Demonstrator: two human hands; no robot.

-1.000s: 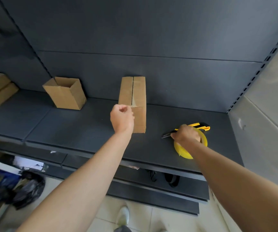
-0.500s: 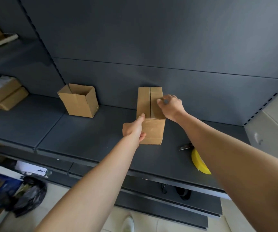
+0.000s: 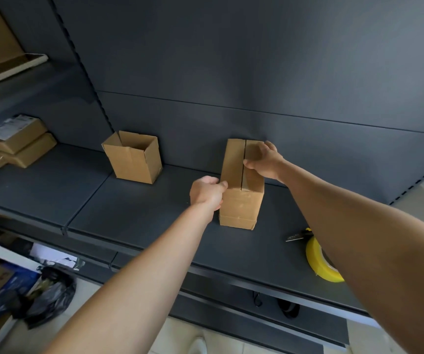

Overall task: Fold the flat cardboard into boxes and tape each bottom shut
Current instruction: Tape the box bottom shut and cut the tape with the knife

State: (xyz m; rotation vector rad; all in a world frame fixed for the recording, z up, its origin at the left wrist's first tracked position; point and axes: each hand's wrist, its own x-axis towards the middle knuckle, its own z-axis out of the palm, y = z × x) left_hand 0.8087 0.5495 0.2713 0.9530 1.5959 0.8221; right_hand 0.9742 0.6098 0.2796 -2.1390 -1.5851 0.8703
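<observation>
Gripping the box (image 3: pixel 241 208) are left hand (image 3: pixel 205 192), right hand (image 3: pixel 267 163).

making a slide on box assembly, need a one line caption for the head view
Left hand and right hand hold a flap-closed cardboard box on a dark shelf, yellow tape roll nearby.
</observation>
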